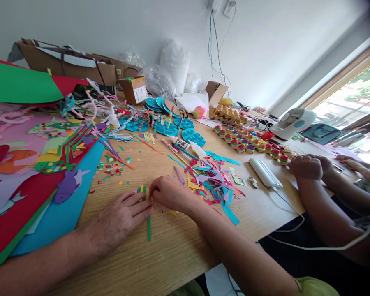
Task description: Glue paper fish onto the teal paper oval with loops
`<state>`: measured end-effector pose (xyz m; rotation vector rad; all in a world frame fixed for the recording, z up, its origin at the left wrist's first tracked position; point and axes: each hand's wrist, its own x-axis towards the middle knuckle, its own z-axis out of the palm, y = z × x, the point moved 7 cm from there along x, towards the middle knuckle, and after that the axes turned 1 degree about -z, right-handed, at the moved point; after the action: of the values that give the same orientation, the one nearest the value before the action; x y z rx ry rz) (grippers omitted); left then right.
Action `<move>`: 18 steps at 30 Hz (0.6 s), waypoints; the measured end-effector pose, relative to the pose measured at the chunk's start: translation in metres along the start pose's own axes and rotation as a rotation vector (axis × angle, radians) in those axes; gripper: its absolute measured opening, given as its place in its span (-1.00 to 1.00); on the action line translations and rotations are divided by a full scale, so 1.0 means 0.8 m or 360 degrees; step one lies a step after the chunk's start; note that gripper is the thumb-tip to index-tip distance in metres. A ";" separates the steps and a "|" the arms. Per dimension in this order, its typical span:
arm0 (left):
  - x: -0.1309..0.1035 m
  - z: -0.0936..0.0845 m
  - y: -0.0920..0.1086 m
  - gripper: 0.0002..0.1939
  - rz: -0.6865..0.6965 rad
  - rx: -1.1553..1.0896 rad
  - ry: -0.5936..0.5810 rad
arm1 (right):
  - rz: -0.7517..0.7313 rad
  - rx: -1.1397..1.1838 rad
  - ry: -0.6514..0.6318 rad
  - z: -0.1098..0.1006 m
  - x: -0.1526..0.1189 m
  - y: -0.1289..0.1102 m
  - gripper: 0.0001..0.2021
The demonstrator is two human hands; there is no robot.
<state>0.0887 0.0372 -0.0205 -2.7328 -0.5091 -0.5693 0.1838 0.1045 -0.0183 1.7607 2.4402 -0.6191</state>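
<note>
- While the left hand point(123, 213) lies flat with its fingers stretched out over it, a small woven paper piece point(142, 190) in green and yellow sits on the wooden table point(172, 255), straight ahead of the person.
- Bunched fingers of the right hand point(168, 191) meet the piece's right edge; the knuckles hide the tips, so whether they grasp a strip I cannot tell.
- From under the left fingertips, one green strip point(149, 228) runs toward the person, its long axis almost square to the chest and its loose end pointing at the near edge; the yellow ends point away.
- Wood surface shows from that loose end to the table's near edge, which slants away rightward.
- Left, the blue sheet point(64, 226) has its edge near the left forearm.
- Beyond the right wrist, a scrap pile point(216, 181) bounds the room; confetti point(112, 166) lies past the left hand.
</note>
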 end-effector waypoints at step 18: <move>0.003 -0.003 -0.001 -0.57 -0.0046 -0.0056 -0.0091 | -0.0009 -0.0014 0.0189 -0.014 0.004 0.009 -0.73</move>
<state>0.0894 0.0380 -0.0176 -2.7861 -0.5583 -0.5127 0.1914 0.1136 -0.0111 1.8386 2.5208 -0.5172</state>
